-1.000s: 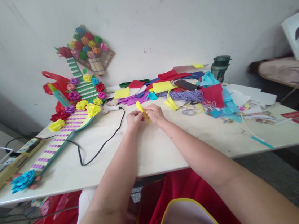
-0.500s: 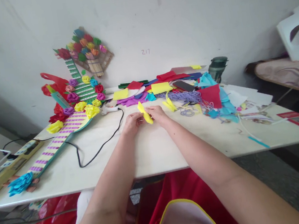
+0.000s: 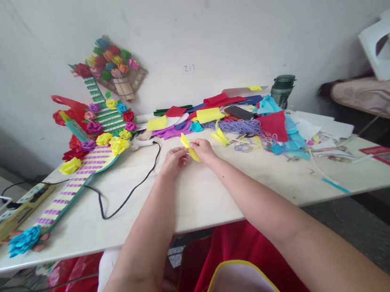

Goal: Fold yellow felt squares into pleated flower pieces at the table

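Note:
A small piece of yellow crepe paper is held upright between my hands, just above the white table. My right hand pinches it from the right, thumb and fingers covering its middle. From the left, my left hand has its fingers curled together at the paper's near edge; the exact contact there is small and hard to see. Beyond my right hand lies another twisted yellow crepe strip. A white glue gun with a black cord lies past my left hand.
At left stands a guitar-shaped craft piece with paper flowers, beside a power strip. Along the back are folded coloured papers, purple yarn, a phone and a dark bottle. Paper scraps lie at right.
The yellow paper has shifted slightly between my hands, and my right fingers now cover more of its middle. The left fingers have drawn closer together. Nothing else on the table has moved.

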Tool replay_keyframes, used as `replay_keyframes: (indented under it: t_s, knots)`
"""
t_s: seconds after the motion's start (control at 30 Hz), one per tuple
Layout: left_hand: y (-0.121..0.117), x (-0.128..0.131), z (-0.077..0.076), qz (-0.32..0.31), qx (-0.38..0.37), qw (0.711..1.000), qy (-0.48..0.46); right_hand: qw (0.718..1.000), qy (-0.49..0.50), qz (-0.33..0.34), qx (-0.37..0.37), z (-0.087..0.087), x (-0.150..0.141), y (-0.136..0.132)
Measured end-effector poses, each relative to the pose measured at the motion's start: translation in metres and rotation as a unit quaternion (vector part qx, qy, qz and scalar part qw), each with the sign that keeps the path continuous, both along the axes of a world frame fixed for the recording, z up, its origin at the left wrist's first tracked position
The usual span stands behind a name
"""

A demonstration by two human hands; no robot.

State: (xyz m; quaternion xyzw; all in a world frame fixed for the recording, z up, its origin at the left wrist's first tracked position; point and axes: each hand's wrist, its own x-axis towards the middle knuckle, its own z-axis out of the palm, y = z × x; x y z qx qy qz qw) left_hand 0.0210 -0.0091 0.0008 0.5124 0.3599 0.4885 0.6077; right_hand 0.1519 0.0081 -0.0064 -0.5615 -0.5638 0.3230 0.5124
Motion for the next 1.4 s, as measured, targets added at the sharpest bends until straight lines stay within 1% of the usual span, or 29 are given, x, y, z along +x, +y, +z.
replay_keyframes:
  t_s: [0.1,0.17,0.23,0.33,0.47,0.53,0.6,0.73,0.83,0.93,1.03,1.13,1.2,1.33,1.4]
  knots:
    - [0.001,0.001,0.000,0.026,-0.004,1.000,0.002,1.000,-0.005,0.000,0.011,-0.002,-0.001,0.001]
    - [0.002,0.000,-0.001,0.042,0.003,0.999,0.017,1.000,0.010,0.002,0.016,-0.003,-0.002,0.000]
    - [0.002,0.000,-0.002,0.042,0.009,0.999,0.030,0.999,0.041,0.005,0.012,-0.003,-0.003,-0.002]
    - [0.003,-0.001,-0.003,0.020,0.006,1.000,0.019,0.992,0.121,0.020,0.008,0.001,-0.005,-0.007]
    - [0.003,-0.003,-0.001,-0.024,-0.018,0.998,-0.057,0.971,0.231,0.065,-0.018,0.010,-0.004,-0.015]
    - [0.002,-0.004,0.001,-0.051,-0.046,0.993,-0.098,0.961,0.265,0.079,-0.022,0.013,-0.002,-0.017]
    - [0.001,-0.004,0.003,-0.074,-0.077,0.986,-0.129,0.956,0.275,0.100,-0.020,0.015,-0.001,-0.018]
    - [-0.001,-0.005,0.005,-0.096,-0.099,0.976,-0.168,0.955,0.249,0.163,-0.009,0.017,-0.004,-0.023]
    - [-0.001,-0.005,0.004,-0.097,-0.102,0.972,-0.186,0.960,0.222,0.173,-0.008,0.017,-0.010,-0.027]
    - [0.000,-0.004,0.003,-0.083,-0.112,0.972,-0.188,0.972,0.187,0.143,-0.013,0.016,-0.015,-0.028]
    - [0.000,-0.002,0.003,-0.056,-0.120,0.974,-0.183,0.987,0.114,0.112,0.001,0.013,-0.015,-0.024]
    - [-0.001,0.000,0.004,-0.030,-0.125,0.975,-0.182,0.995,0.042,0.085,0.015,0.010,-0.013,-0.020]
    - [-0.002,0.001,0.005,-0.022,-0.122,0.976,-0.179,0.997,-0.004,0.067,0.024,0.010,-0.012,-0.019]
    - [-0.001,0.002,0.005,-0.030,-0.108,0.981,-0.157,0.994,-0.104,0.034,0.032,0.011,-0.012,-0.021]
    - [-0.001,0.002,0.005,-0.032,-0.101,0.984,-0.144,0.991,-0.131,0.020,0.032,0.012,-0.012,-0.022]
